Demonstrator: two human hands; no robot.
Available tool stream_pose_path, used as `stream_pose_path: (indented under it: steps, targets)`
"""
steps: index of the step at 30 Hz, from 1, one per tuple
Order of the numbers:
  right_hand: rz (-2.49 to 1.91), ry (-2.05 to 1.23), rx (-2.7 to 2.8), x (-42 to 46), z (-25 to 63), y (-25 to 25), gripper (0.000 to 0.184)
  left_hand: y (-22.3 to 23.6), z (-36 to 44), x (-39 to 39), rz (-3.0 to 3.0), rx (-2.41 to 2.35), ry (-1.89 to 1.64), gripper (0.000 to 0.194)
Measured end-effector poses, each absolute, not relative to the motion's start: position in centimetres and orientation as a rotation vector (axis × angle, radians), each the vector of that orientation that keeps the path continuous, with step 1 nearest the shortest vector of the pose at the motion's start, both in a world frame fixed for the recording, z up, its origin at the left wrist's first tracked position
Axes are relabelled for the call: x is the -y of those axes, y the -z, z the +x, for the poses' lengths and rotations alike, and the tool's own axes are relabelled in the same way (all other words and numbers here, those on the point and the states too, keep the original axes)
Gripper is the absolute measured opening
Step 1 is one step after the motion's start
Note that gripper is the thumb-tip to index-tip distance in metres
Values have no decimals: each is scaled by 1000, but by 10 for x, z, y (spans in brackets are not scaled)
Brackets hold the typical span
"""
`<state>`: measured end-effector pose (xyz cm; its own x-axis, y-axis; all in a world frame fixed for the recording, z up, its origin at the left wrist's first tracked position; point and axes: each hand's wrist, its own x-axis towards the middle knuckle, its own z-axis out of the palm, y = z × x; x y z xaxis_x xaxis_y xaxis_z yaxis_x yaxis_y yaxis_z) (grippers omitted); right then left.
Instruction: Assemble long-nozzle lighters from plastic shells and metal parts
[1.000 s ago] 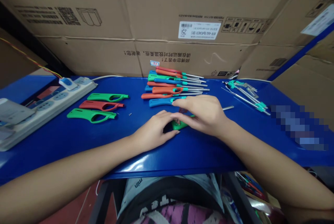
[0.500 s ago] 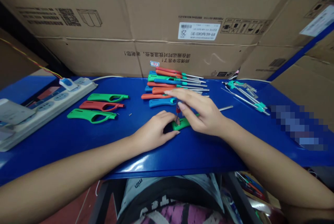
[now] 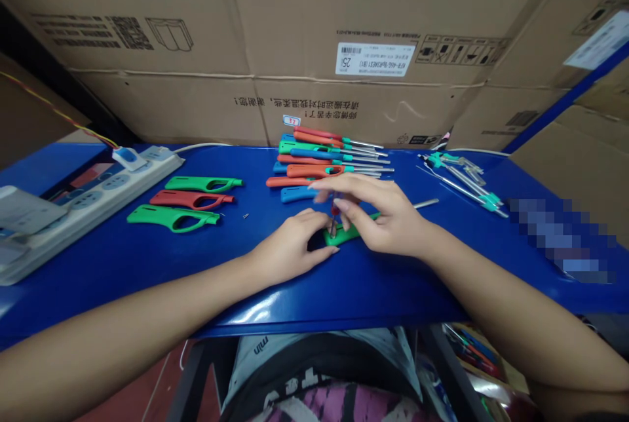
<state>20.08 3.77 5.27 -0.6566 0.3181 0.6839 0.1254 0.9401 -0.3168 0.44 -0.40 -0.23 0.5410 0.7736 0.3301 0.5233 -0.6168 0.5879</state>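
A green long-necked lighter (image 3: 348,233) lies on the blue tabletop, its metal tube pointing right. My left hand (image 3: 297,245) grips the handle end between thumb and fingers. Above that end my right hand (image 3: 376,209) holds a small screwdriver with a red handle (image 3: 335,207). The screwdriver stands nearly upright, its tip down at the handle's end; the exact contact point is too small to make out. Part of the lighter is hidden behind my right hand.
Behind my hands lies a pile of coloured lighters (image 3: 314,171). Green and red lighter shells (image 3: 191,199) and tiny screws (image 3: 246,216) lie left, beside a power strip (image 3: 98,202). Metal tubes with teal parts (image 3: 472,183) are at right. A large cardboard box (image 3: 295,48) stands behind.
My right hand's fingers have shifted on the screwdriver, the index finger moving slightly lower and over its top. My left hand and the green lighter stay in place.
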Motion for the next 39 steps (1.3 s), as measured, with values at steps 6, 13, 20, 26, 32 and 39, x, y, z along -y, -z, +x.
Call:
stream_pose_path:
  steps: [6,13,20,26,32,39]
  targets:
    - [-251,102,2253,-40,204,-51,21,5,4,3,2392,-1033,-848,20]
    - [-336,-328,2285,-36,201,-53,34,5,4,3,2395,-1048,-835,15]
    - [-316,6,2318,-38,204,-50,31,6,3,2,2396,-1062,-818,20]
    - [-388,-397,2240,-36,202,-55,28,1,4,3,2372,-1054,-793,15]
    - [-325,-37,2262,-38,204,-51,24,4,4,3,2396,-1055,-818,15]
    - [-352,-154,2247,-35,202,-53,24,4,4,3,2391,-1068,-808,16]
